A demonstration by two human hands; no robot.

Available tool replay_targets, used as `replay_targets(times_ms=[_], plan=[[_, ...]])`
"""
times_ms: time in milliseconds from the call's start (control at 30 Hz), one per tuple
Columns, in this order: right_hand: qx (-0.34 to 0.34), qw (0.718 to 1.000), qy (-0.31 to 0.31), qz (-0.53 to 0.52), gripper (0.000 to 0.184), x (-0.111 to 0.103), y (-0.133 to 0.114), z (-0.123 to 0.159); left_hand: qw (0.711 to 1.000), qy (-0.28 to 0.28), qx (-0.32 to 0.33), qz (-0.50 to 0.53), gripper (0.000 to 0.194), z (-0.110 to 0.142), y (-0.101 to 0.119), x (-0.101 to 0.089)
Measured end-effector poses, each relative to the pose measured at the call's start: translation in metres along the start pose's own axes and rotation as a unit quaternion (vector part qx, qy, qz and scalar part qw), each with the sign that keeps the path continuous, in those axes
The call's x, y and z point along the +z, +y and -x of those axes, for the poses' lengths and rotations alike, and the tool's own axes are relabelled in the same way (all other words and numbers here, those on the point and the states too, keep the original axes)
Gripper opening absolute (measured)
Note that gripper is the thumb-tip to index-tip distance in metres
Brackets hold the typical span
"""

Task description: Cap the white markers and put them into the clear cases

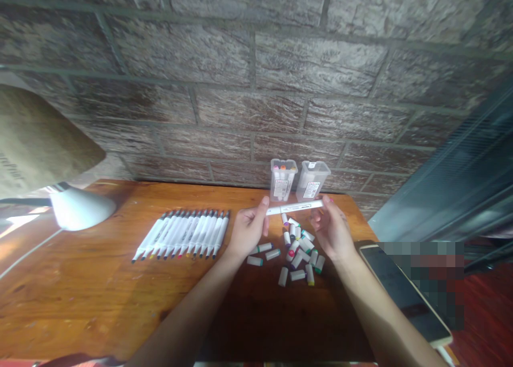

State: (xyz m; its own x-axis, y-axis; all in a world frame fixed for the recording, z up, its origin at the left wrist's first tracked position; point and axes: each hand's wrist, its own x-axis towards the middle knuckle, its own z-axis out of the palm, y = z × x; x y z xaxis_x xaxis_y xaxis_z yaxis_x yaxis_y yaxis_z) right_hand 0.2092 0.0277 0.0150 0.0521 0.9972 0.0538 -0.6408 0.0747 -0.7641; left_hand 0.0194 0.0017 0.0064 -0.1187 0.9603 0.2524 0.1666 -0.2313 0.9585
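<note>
My left hand [249, 229] and my right hand [332, 229] hold one white marker [295, 207] level between them, each gripping an end with thumb and fingers. Under the marker lies a heap of several loose white caps with coloured tips [298, 252] on the wooden table [100, 287]. To the left, a neat row of several uncapped white markers [182, 233] lies side by side. Behind my hands stand two clear plastic marker boxes, one with a few markers in it [282, 180] and the other [313, 180] beside it.
A white desk lamp [80, 207] stands at the table's left, with a tan shade-like object [36, 142] above it. A phone [404, 292] lies at the table's right edge. A brick wall [256, 78] rises right behind the table.
</note>
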Motion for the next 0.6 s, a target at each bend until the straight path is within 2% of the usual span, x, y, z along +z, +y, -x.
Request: replay_targets(times_ms=[267,433,600], plan=[[-0.034,0.998,0.037,0.032,0.029,0.0026,0.0000,0.0000,0.999,0.022,0.025,0.007,0.057,-0.0032,-0.0065,0.0019],[-0.036,0.998,0.052,0.022,0.028,0.0011,-0.0010,-0.0015,0.998,0.015,0.031,0.061,0.035,-0.0027,-0.0057,0.0033],[-0.033,0.998,0.049,0.008,0.028,-0.0010,-0.0007,-0.0021,0.997,0.015,0.036,0.073,0.030,-0.0037,-0.0101,0.0041]])
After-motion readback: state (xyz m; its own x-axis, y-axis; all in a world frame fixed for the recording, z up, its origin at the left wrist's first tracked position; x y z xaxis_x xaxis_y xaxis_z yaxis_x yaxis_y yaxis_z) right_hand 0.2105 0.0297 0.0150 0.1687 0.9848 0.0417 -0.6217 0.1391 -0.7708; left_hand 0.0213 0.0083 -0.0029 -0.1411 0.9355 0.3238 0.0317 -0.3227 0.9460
